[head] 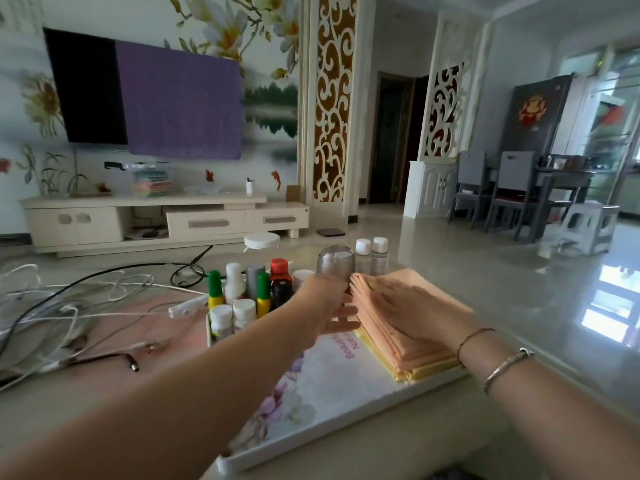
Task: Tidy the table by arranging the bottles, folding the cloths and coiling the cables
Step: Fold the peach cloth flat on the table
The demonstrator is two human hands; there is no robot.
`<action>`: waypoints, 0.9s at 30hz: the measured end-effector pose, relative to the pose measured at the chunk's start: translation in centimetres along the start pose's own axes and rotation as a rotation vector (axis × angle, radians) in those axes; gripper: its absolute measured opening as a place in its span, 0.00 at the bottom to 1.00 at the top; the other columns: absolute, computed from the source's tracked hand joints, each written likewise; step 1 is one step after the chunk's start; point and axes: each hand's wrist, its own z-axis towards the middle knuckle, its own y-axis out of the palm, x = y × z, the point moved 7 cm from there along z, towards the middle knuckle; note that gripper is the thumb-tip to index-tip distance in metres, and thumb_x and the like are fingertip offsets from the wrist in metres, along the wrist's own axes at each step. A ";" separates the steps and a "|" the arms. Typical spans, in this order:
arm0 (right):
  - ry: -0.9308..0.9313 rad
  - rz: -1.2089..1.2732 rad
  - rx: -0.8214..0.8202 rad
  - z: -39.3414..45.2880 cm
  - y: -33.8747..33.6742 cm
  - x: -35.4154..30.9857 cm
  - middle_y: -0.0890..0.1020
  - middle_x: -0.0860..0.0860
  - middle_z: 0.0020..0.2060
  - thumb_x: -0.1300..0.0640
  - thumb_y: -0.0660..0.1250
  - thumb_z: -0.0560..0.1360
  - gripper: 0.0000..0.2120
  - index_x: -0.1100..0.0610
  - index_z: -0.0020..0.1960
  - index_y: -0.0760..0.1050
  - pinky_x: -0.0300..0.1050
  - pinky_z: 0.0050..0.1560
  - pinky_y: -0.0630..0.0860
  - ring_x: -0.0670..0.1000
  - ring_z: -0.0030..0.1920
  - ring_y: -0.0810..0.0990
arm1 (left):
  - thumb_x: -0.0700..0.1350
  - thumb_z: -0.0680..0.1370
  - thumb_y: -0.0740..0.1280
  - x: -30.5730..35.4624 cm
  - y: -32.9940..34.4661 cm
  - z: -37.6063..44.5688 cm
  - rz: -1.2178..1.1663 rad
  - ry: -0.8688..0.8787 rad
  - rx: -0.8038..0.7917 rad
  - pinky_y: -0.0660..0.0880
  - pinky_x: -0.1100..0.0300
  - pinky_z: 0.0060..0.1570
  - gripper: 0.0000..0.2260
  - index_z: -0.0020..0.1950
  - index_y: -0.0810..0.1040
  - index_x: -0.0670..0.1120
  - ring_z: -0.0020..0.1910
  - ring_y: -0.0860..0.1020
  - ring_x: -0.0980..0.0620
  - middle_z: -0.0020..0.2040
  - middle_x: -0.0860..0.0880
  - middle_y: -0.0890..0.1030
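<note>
Head cam shows the right hand (414,311) flat, fingers straight, on the soft folded cloths (398,336) stacked on the tray (332,386), left hand (327,308) open near a clear bottle (336,263), probably light and slippery, so grab mid-body

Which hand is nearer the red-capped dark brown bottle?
Left. The left hand reaches just right of the red-capped dark brown bottle; the right hand lies flat on the folded orange cloths, farther right.

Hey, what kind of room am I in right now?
Most likely a home living room, open to a dining area. A wall-mounted television hangs partly under a purple cloth above a low media cabinet, and a dining table with chairs stands at the back right.
</note>
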 end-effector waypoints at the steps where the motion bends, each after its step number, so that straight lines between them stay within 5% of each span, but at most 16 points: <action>1: 0.004 0.005 0.030 -0.2 -0.6 -0.4 0.55 0.42 0.77 0.40 0.38 0.81 0.25 0.40 0.77 0.45 0.52 0.74 0.55 0.47 0.76 0.56 | 0.40 0.82 0.58 0.4 -1.0 -0.7 -0.003 0.006 0.006 0.80 0.55 0.31 0.06 0.48 0.73 0.41 0.41 0.78 0.49 0.46 0.44 0.77; 4: -0.021 -0.001 0.216 -1.0 -3.8 -3.3 0.57 0.45 0.77 0.41 0.42 0.82 0.24 0.42 0.77 0.50 0.50 0.74 0.55 0.47 0.76 0.56 | 0.40 0.82 0.58 2.1 -4.8 -2.6 0.069 0.099 0.057 0.81 0.55 0.41 0.06 0.52 0.74 0.41 0.44 0.80 0.48 0.46 0.45 0.79; 9: -0.242 0.085 0.388 -2.5 -7.4 -13.7 0.57 0.44 0.77 0.39 0.46 0.81 0.25 0.41 0.77 0.52 0.43 0.68 0.52 0.46 0.76 0.56 | 0.38 0.81 0.61 3.0 -12.7 -6.7 -0.001 0.192 0.150 0.81 0.54 0.40 0.06 0.55 0.76 0.42 0.44 0.81 0.48 0.47 0.43 0.81; 17: -0.611 0.017 0.259 -2.4 -3.3 -37.3 0.58 0.48 0.77 0.44 0.51 0.82 0.25 0.47 0.78 0.54 0.45 0.74 0.53 0.48 0.77 0.54 | 0.35 0.80 0.61 0.3 -33.2 -18.7 0.002 0.306 0.550 0.77 0.61 0.32 0.05 0.50 0.75 0.42 0.34 0.78 0.50 0.41 0.45 0.79; 22: -0.775 0.034 0.142 -3.0 1.6 -51.0 0.58 0.47 0.77 0.44 0.53 0.81 0.25 0.46 0.77 0.56 0.47 0.74 0.56 0.49 0.76 0.57 | 0.38 0.76 0.64 -3.6 -47.8 -28.7 0.677 0.344 1.061 0.73 0.57 0.49 0.07 0.54 0.75 0.45 0.50 0.77 0.47 0.52 0.46 0.78; 27: -0.846 0.186 0.012 -3.2 5.1 -60.9 0.69 0.49 0.71 0.49 0.59 0.79 0.21 0.48 0.72 0.65 0.42 0.65 0.66 0.51 0.68 0.69 | 0.51 0.78 0.64 -6.4 -57.7 -34.5 1.176 -0.129 1.241 0.61 0.49 0.68 0.23 0.72 0.64 0.49 0.69 0.65 0.42 0.69 0.47 0.68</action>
